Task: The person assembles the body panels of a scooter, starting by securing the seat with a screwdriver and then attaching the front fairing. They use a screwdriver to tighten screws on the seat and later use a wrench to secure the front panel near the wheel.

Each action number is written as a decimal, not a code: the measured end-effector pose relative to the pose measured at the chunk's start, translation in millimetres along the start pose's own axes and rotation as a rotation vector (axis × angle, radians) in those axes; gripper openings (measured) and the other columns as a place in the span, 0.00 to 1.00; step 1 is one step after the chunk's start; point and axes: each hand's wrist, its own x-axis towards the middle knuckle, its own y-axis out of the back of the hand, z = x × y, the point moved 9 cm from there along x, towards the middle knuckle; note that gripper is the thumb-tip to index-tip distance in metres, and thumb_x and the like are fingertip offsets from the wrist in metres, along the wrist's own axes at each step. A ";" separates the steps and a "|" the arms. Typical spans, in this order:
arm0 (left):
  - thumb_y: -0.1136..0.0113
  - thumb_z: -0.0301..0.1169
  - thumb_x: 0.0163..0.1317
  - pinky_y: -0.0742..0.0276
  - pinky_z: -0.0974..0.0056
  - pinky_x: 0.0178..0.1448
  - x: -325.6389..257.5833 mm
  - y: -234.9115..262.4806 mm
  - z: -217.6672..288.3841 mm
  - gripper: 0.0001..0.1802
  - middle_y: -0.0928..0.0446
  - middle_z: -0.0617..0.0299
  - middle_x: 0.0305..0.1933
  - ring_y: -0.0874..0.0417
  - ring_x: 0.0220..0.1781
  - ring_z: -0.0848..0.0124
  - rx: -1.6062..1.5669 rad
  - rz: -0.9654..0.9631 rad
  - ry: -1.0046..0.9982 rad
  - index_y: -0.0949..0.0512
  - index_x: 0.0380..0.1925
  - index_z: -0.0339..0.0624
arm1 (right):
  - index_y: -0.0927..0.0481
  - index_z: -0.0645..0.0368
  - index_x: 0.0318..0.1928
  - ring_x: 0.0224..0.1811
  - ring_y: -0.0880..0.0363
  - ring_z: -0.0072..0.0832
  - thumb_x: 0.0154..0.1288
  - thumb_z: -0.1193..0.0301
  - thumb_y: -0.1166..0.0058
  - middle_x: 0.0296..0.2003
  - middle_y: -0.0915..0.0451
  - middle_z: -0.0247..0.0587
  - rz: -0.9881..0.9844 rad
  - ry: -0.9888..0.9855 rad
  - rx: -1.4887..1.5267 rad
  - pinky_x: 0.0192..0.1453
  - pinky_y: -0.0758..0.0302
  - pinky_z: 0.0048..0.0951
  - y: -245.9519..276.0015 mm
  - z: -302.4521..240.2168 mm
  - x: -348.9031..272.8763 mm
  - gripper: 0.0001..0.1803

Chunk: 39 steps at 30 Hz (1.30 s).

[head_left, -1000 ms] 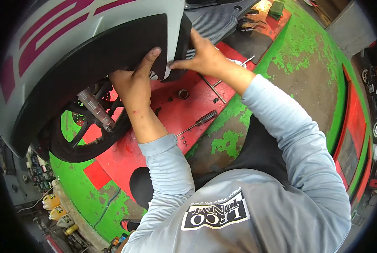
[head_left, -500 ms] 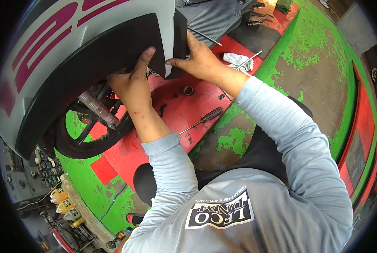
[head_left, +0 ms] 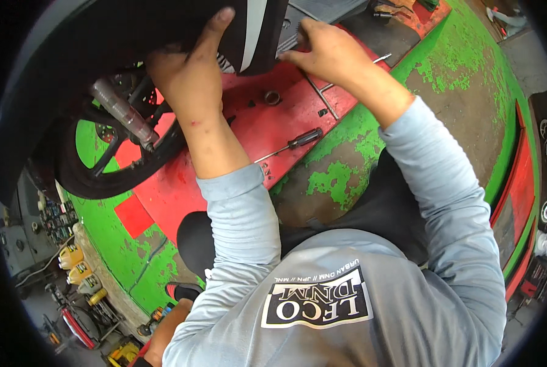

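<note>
My left hand [head_left: 187,82] grips the lower edge of a scooter's black body panel [head_left: 229,40]. Its thumb points up along the outer face; its fingers are hidden behind. My right hand [head_left: 334,55] is at the panel's right edge, the thumb tip close to it. Its thumb and curled forefinger stand apart with nothing visible between them. Below the panel, on the red platform [head_left: 252,134], are a metal ring [head_left: 272,97], a black-handled screwdriver [head_left: 305,138] and several small screws [head_left: 267,171]. A metal T-handle wrench [head_left: 320,93] lies beneath my right forearm.
The scooter's wheel [head_left: 72,174] and silver fork leg [head_left: 117,109] are to the left of my left forearm. More tools [head_left: 392,11] lie at the platform's far end. Yellow bottles [head_left: 72,255] stand on the lower left. Worn green paint covers the floor [head_left: 469,67].
The panel and both hands sit higher in the view. My right hand has come off the panel's front face and shifted right, its thumb now at the edge. My left hand keeps its hold.
</note>
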 end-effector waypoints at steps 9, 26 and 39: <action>0.28 0.23 0.59 0.31 0.62 0.69 -16.2 -9.5 12.7 0.31 0.22 0.54 0.61 0.23 0.60 0.62 0.224 -0.009 0.023 0.27 0.62 0.29 | 0.20 0.55 0.56 0.60 0.21 0.47 0.62 0.59 0.37 0.55 0.19 0.47 -0.896 0.532 -0.336 0.61 0.23 0.47 -218.1 -15.5 -122.2 0.24; 0.21 0.19 0.49 0.24 0.70 0.59 -4.8 12.2 -15.3 0.35 0.18 0.58 0.51 0.18 0.51 0.73 0.044 0.010 -0.055 0.25 0.59 0.32 | 0.19 0.58 0.54 0.56 0.19 0.49 0.60 0.62 0.40 0.50 0.16 0.52 -0.892 0.140 0.125 0.61 0.24 0.49 -208.5 -5.6 -102.6 0.23; 0.21 0.28 0.53 0.23 0.63 0.59 -56.7 47.2 -15.1 0.33 0.19 0.53 0.53 0.20 0.58 0.67 0.282 0.021 0.208 0.25 0.57 0.29 | 0.15 0.62 0.40 0.36 0.13 0.45 0.53 0.68 0.37 0.34 0.14 0.53 -1.035 0.228 0.167 0.43 0.19 0.44 -265.7 -31.6 -93.9 0.15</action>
